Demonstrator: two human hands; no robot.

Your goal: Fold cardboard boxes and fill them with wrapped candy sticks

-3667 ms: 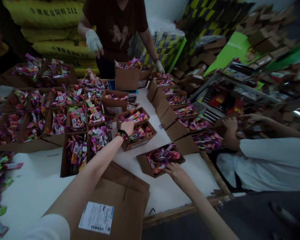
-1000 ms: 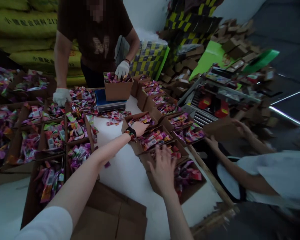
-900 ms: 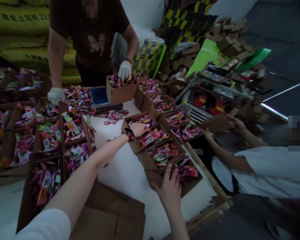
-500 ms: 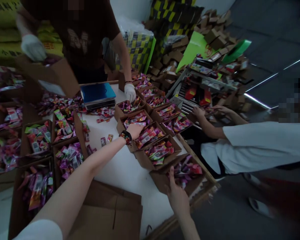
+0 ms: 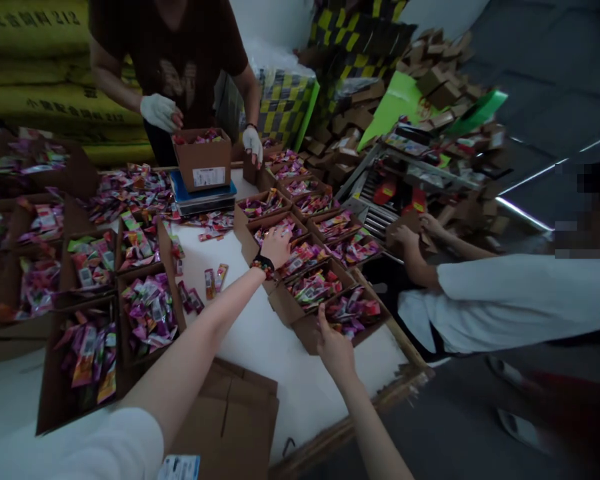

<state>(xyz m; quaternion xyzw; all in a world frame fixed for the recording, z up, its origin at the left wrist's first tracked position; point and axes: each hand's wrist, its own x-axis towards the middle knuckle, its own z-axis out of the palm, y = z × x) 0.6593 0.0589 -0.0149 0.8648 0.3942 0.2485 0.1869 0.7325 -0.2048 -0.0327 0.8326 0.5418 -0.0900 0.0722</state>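
Right hand [image 5: 335, 350] open, fingers spread, at the near edge of the closest cardboard box [image 5: 305, 337] of packets [image 5: 353, 310], nearer it than the open left hand [image 5: 277, 247] above a farther box [image 5: 245, 243].

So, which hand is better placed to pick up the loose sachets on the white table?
Left, probably: the left hand is nearer the loose sachets, while the right hand is further off, at the front carton.

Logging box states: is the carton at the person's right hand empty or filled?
Filled: the carton holds a heap of colourful sachets, right beside the right hand.
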